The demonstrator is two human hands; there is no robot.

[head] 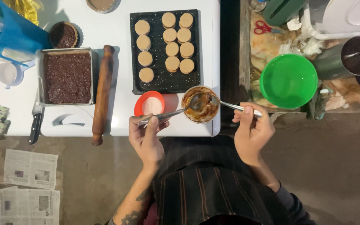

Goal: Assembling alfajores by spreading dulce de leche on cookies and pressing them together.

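The small bowl of brown caramel spread stands at the near edge of the white table, at 1 o'clock from the left hand and at 11 o'clock from the right hand. The left hand is closed on the handle of one spoon; the right hand is closed on the handle of a second spoon. Both spoon bowls meet inside the small bowl. The hands are well apart, one on each side of the bowl.

Count: two spoons; twelve round sandwich biscuits on one black baking tray, four in the left column and eight in two columns at right. One orange bowl of white powder stands just beside the caramel bowl at 9 o'clock. One wooden rolling pin lies beside one metal pan of dark brown filling. One knife lies at 7 o'clock from the pan.

A second, patterned surface at 3 o'clock carries one green bowl and red scissors. The floor is bare concrete, with newspaper sheets at 8 o'clock.
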